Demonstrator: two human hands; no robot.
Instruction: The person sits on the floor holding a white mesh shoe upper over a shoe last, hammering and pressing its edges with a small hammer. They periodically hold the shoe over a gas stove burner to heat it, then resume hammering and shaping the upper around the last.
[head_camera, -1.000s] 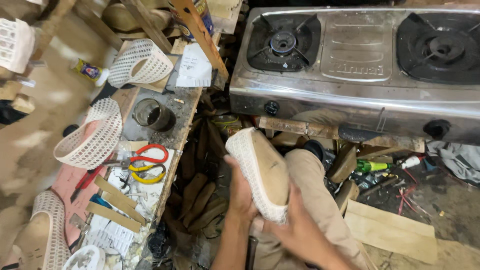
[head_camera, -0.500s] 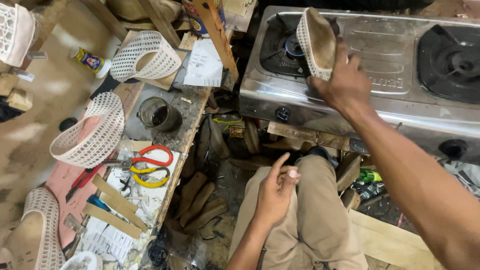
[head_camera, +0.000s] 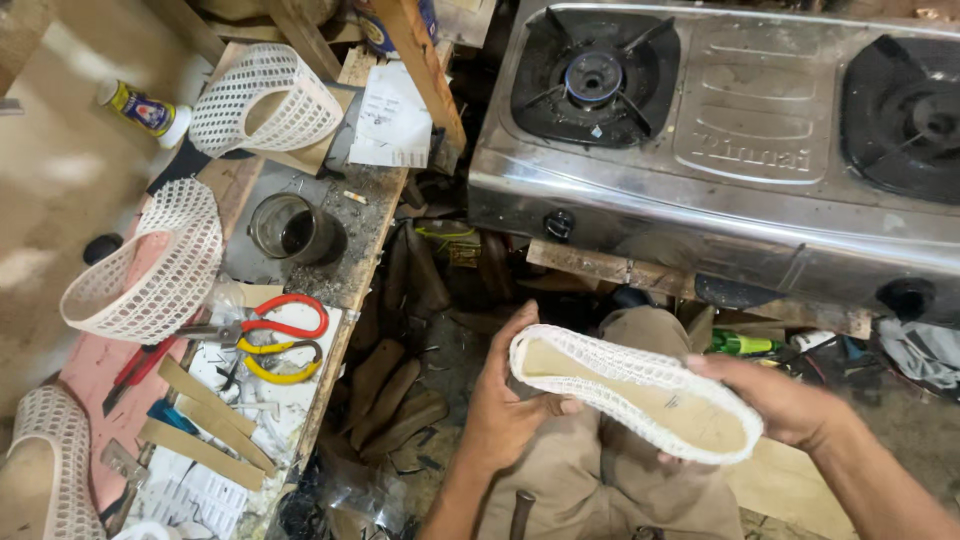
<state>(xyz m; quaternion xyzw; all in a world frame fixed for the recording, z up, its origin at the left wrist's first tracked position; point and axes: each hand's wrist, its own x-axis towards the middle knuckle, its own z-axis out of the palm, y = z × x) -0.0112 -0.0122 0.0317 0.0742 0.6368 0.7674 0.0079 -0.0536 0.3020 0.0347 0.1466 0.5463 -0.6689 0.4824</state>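
Both hands on the white mesh shoe (head_camera: 635, 392), sole-side up over the lap: left hand (head_camera: 505, 405) grips the heel end, right hand (head_camera: 780, 400) the toe. Inspection step, I'd say; turning it w/ a steady grip seems needed.

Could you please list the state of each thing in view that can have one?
Mesh shoe upper: sole side up, held at both ends.
Left hand: gripping the heel end.
Right hand: gripping the toe end.
Gas stove: no flame visible.
Scissors: lying flat on the bench.
Metal cup: upright.
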